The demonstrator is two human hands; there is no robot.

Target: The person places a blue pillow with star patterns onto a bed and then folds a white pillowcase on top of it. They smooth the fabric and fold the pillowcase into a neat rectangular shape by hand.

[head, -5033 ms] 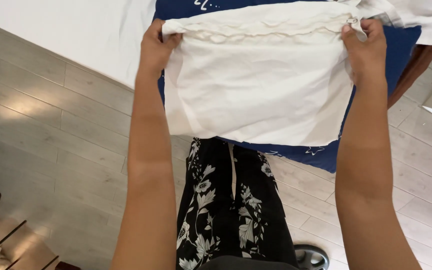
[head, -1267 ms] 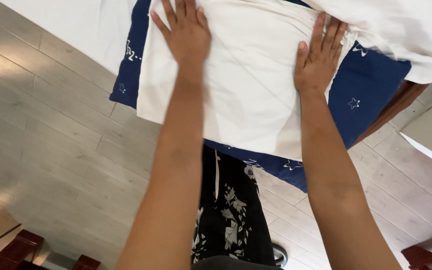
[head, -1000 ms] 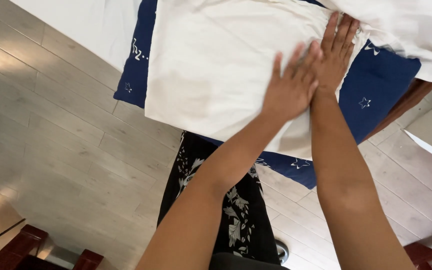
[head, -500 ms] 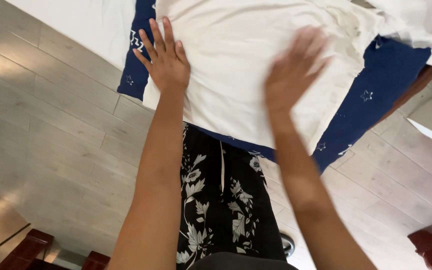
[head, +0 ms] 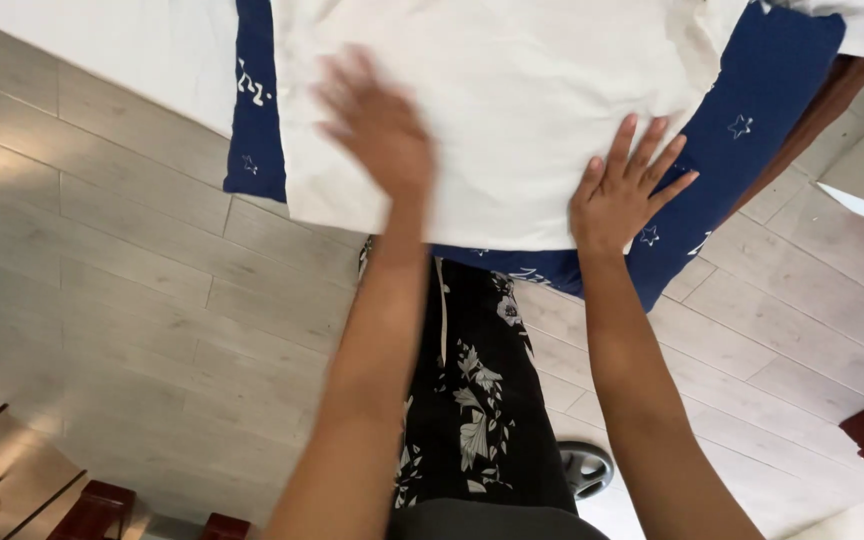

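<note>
Head view only. Cloth (head: 512, 110), white and spread flat, lies under both our palms on top of a blue sheet (head: 742, 130) with small white stars. Our left hand (head: 377, 125) is motion-blurred, fingers spread apart, palm down on the cloth's left-middle part; we cannot tell how firmly it presses. Our right hand (head: 622, 190) is sharp, fingers fanned apart, flat on the cloth's near right corner, fingertips pointing away from us and slightly right. Neither hand is clamped on anything: both are splayed, nothing pinched.

Key relation: the cloth runs up and away from both palms, out past the top of the picture. Its near hem lies just below the right wrist and some way below the left. Its long axis we cannot tell, since the top is cut off. Right hand is nearer the hem and the right edge; left hand sits further in. Blue sheet shows just right of the right hand and left of the left hand. Below our forearms: patterned black trousers (head: 482, 400), pale wooden floor (head: 112, 300).
</note>
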